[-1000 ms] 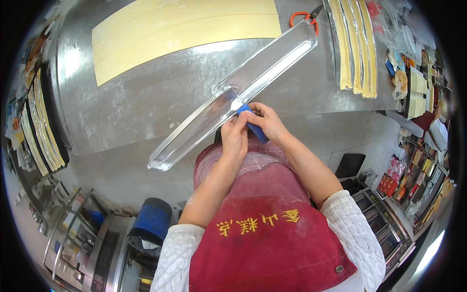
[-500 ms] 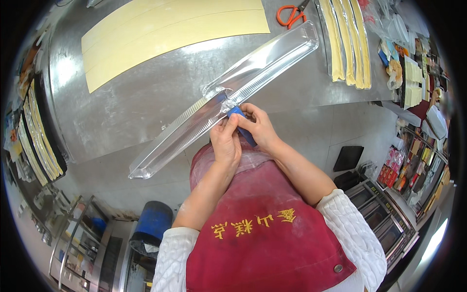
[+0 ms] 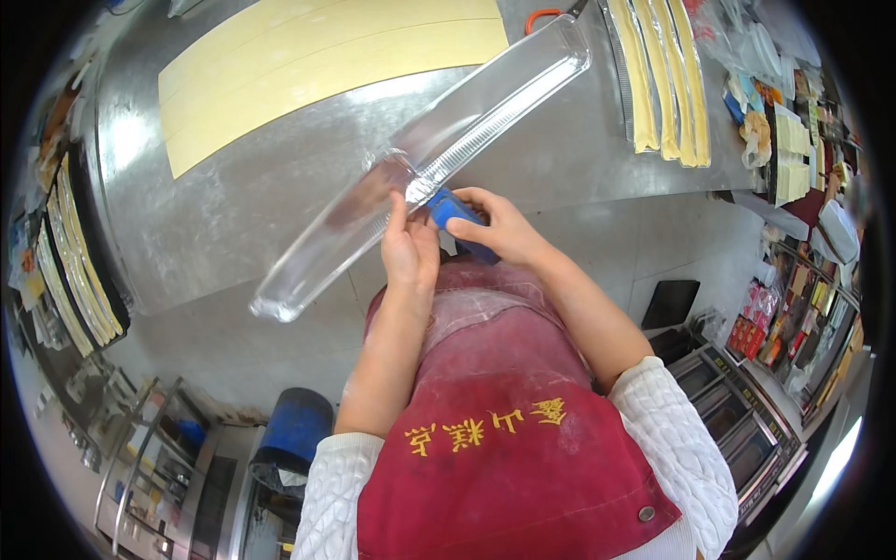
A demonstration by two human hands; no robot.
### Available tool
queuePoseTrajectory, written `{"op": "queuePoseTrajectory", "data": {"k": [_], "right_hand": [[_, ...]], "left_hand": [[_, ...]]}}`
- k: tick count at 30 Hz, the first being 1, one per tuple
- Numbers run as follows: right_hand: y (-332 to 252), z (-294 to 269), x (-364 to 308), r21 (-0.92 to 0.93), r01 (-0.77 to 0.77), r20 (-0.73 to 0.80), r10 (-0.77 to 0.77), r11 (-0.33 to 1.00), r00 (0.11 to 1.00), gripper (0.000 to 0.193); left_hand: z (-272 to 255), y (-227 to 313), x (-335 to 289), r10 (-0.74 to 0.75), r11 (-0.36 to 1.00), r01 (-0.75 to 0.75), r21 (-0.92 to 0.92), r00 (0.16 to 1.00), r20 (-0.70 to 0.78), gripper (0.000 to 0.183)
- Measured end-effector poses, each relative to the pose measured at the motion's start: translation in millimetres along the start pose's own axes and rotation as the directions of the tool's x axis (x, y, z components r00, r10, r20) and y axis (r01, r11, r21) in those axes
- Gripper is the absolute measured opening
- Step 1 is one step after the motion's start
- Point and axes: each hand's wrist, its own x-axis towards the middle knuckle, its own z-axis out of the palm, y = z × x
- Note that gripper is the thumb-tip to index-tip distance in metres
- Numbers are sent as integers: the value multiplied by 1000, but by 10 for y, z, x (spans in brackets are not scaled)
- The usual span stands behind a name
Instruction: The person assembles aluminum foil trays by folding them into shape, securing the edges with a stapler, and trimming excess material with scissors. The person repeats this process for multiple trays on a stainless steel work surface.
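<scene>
Two long, shiny, see-through-looking trays with ribbed walls meet end to end on a slant. The upper tray (image 3: 504, 103) reaches up over the steel table; the lower tray (image 3: 327, 233) extends down left past the table's front edge. My left hand (image 3: 411, 252) holds the lower tray's near wall close to the joint, its thumb raised along the wall and its other fingers partly hidden. My right hand (image 3: 504, 231) is closed around a blue stapler (image 3: 453, 210), whose front end lies against the trays' joint. Whether its jaws are pressed together I cannot tell.
On the steel table (image 3: 233, 224) lies a wide pale yellow sheet (image 3: 327, 75) marked with lengthwise lines. Orange-handled scissors (image 3: 539, 17) are partly behind the upper tray. Several filled narrow trays (image 3: 667, 84) stand at the right. A blue bin (image 3: 294, 425) is on the floor.
Both trays have tilted and shifted slightly left, now covering more of the scissors. My left hand has moved left from the stapler and its thumb has lifted. The stapler has turned in my right hand.
</scene>
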Motion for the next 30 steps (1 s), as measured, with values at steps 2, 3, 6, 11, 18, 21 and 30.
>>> {"op": "queuePoseTrajectory", "data": {"k": [2,3,6,11,18,21,30], "right_hand": [[-21,-180,-80,-134,-17,-89,5,991,996,69],[-24,-306,-114,-201,-28,-132,2,979,991,69],[145,-892,-108,-473,-39,-384,-166,880,908,68],[97,-1180,-60,-923,-74,-342,-718,377,607,55],[-228,258,-82,150,228,-370,-159,962,915,23],[-315,348,-64,305,226,-387,-96,925,917,19],[-792,-415,10,-372,312,-458,-465,875,758,22]], "left_hand": [[7,76,41,36,998,-41,-54,996,-80,30],[7,121,37,35,997,-40,-69,996,-77,30],[72,220,-33,34,993,-43,-107,996,-80,27],[156,242,-143,33,997,-34,-73,999,-26,25],[166,78,-253,-4,999,0,32,992,123,21],[258,-1,-329,-40,999,37,24,990,137,22],[456,553,-960,246,586,-495,641,863,442,40]]}}
